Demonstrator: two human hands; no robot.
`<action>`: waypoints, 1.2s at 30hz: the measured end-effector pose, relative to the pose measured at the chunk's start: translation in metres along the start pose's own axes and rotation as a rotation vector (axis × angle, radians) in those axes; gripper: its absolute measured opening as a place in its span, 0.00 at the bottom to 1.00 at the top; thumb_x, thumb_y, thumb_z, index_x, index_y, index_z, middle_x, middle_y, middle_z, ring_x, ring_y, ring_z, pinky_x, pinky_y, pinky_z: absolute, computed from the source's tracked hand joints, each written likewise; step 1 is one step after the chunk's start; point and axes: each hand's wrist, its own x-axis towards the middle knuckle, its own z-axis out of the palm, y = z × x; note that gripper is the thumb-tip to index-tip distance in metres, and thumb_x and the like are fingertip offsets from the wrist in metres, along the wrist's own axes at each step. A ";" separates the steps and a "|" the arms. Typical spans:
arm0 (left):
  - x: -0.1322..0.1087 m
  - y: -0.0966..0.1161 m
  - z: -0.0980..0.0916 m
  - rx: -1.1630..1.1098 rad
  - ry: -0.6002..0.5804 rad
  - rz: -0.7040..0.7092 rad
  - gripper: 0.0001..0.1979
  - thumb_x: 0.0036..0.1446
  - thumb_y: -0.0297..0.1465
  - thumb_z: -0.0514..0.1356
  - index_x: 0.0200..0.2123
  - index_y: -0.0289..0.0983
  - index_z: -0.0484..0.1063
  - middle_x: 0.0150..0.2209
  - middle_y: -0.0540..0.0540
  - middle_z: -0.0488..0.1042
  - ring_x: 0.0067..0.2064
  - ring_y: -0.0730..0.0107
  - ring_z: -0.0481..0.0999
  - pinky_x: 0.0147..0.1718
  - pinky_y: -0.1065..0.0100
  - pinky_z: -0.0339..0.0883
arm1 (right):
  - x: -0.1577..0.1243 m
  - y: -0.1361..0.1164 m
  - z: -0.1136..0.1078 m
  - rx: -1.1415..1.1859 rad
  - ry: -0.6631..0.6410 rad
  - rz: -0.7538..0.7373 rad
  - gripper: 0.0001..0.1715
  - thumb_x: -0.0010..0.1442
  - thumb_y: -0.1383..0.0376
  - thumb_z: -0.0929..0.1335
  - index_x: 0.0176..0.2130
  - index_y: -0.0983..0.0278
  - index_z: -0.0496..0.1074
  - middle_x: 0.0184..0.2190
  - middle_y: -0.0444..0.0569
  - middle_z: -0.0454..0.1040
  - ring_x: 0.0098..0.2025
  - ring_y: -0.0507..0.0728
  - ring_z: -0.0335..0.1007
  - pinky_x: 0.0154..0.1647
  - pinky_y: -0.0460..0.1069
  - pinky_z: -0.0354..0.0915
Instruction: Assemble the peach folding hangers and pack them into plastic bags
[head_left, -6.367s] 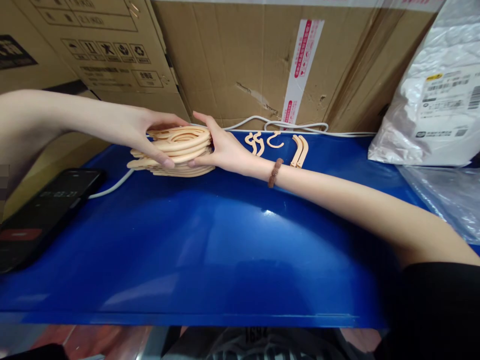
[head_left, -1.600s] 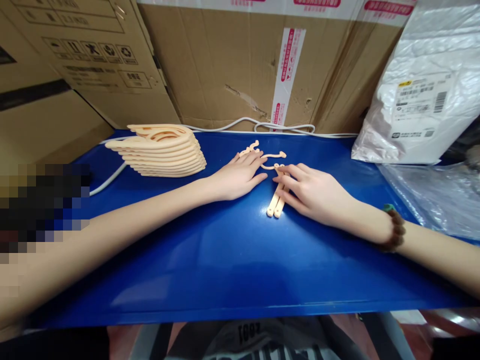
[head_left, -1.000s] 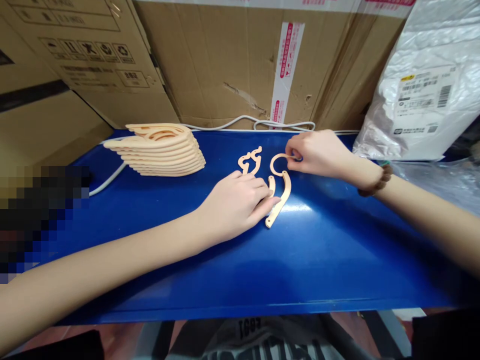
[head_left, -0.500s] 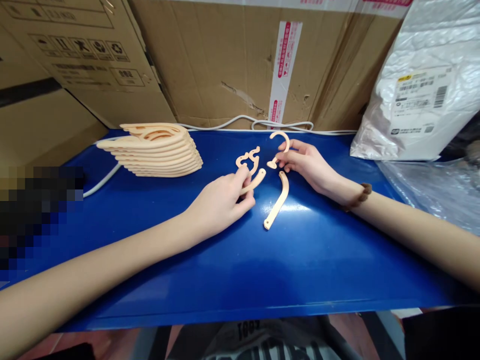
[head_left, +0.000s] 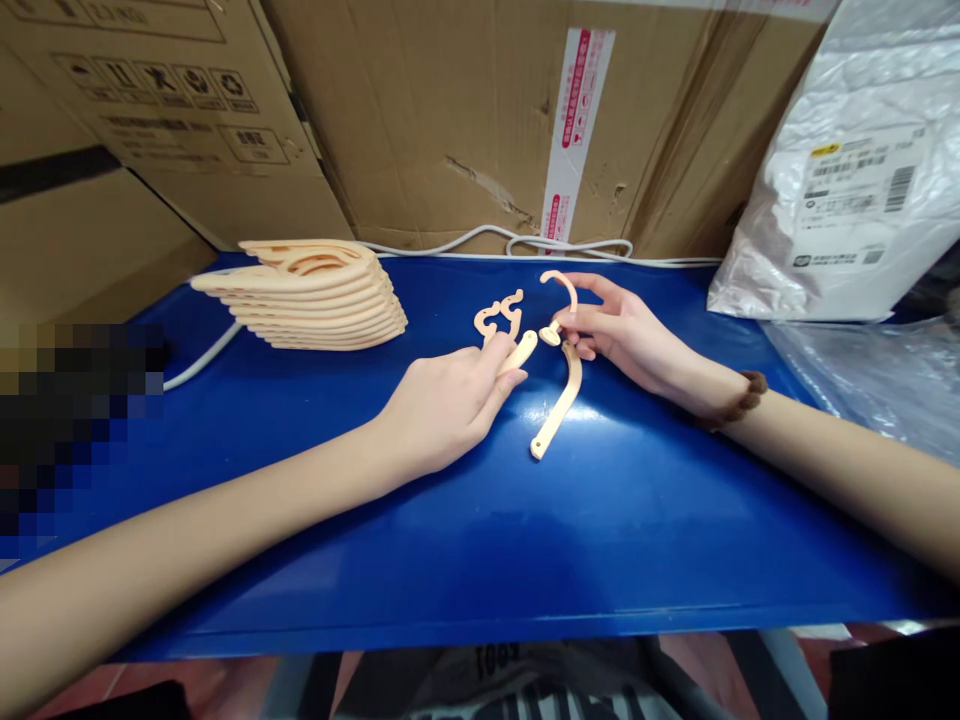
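My left hand (head_left: 457,400) pinches a cream curved hanger arm (head_left: 523,349), its holed end sticking out past the fingertips toward the right. Between thumb and fingers, my right hand (head_left: 615,325) holds a cream hanger hook (head_left: 568,288), with its round base tilted down and to the left. The two pieces are close together but apart. Below the hook, a second curved hanger arm (head_left: 557,408) lies on the blue table, a hole at its lower end. Behind my left hand lie small wavy cream pieces (head_left: 498,316), partly covered by my fingers.
A stack of cream folded hangers (head_left: 322,300) stands at the back left. Cardboard boxes (head_left: 420,120) line the back, with a white cable (head_left: 457,243) along their foot. A white plastic parcel (head_left: 780,240) and clear plastic film (head_left: 862,375) are at the right.
My left hand has shifted slightly right with the hanger arm, nearer the hook. My right hand has tilted the hook, so its round base now faces more toward the camera.
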 end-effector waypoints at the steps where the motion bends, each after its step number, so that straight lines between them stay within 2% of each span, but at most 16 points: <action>1: 0.000 0.000 0.000 0.003 0.007 0.013 0.15 0.73 0.38 0.43 0.52 0.36 0.63 0.38 0.46 0.77 0.39 0.57 0.79 0.28 0.65 0.56 | 0.000 -0.001 0.001 0.009 -0.006 0.006 0.34 0.51 0.67 0.76 0.55 0.65 0.66 0.30 0.44 0.75 0.26 0.48 0.63 0.23 0.43 0.57; 8: -0.002 -0.001 0.002 -0.010 0.048 0.101 0.13 0.73 0.36 0.43 0.51 0.37 0.62 0.43 0.45 0.77 0.43 0.57 0.79 0.29 0.66 0.60 | -0.003 -0.003 0.002 0.034 -0.053 0.014 0.35 0.52 0.67 0.76 0.57 0.67 0.65 0.28 0.43 0.74 0.24 0.46 0.59 0.22 0.44 0.54; 14: 0.003 -0.004 0.000 -0.044 0.044 0.129 0.15 0.74 0.38 0.41 0.50 0.37 0.62 0.41 0.44 0.78 0.40 0.58 0.80 0.30 0.66 0.62 | -0.006 0.000 0.008 0.011 -0.181 0.024 0.32 0.53 0.67 0.76 0.55 0.65 0.66 0.27 0.41 0.75 0.23 0.46 0.58 0.22 0.44 0.53; 21: 0.003 -0.004 -0.002 -0.059 0.001 0.090 0.15 0.71 0.37 0.42 0.48 0.36 0.62 0.36 0.44 0.77 0.35 0.59 0.79 0.29 0.66 0.61 | -0.004 -0.009 0.003 0.066 -0.014 -0.002 0.31 0.50 0.68 0.77 0.53 0.63 0.69 0.29 0.41 0.73 0.27 0.48 0.62 0.23 0.44 0.55; 36: 0.001 -0.002 0.001 -0.020 0.044 0.162 0.18 0.73 0.39 0.39 0.48 0.37 0.64 0.41 0.43 0.78 0.40 0.59 0.80 0.29 0.68 0.62 | -0.005 -0.003 0.005 0.016 -0.166 0.012 0.31 0.54 0.64 0.77 0.55 0.64 0.68 0.28 0.41 0.73 0.23 0.45 0.57 0.22 0.44 0.51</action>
